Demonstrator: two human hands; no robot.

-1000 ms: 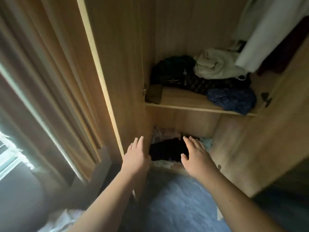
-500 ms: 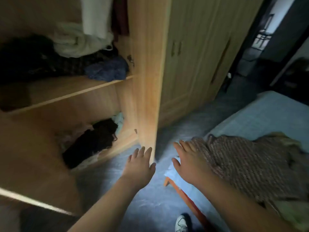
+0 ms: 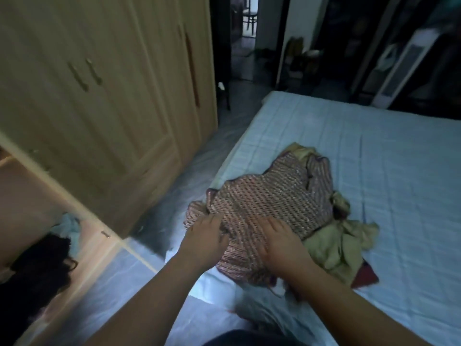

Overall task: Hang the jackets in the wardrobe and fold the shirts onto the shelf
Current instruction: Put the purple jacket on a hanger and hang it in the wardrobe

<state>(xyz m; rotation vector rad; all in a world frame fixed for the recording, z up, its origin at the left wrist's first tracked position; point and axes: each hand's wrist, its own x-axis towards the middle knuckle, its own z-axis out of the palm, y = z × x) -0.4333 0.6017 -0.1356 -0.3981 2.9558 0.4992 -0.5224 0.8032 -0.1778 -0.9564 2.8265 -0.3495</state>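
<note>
A brown and pink patterned garment (image 3: 269,196) lies crumpled on the near corner of the bed (image 3: 386,158). My left hand (image 3: 204,236) grips its left edge, fingers curled into the cloth. My right hand (image 3: 282,243) rests on the garment's near part with fingers pressed into the fabric. An olive-green garment (image 3: 341,243) lies partly under it, at its right side. The open wardrobe (image 3: 30,196) is at the left, with dark clothes (image 3: 32,270) and a light blue piece (image 3: 68,224) on its lower shelf.
Closed wooden wardrobe doors (image 3: 112,96) stand along the left. A strip of grey floor (image 3: 199,156) runs between wardrobe and bed. A dark doorway (image 3: 245,33) opens at the back. A white upright appliance (image 3: 404,68) stands behind the bed.
My view has swung right from the wardrobe shelves to the bed. Both hands left the wardrobe's lower shelf and now lie on the patterned garment.
</note>
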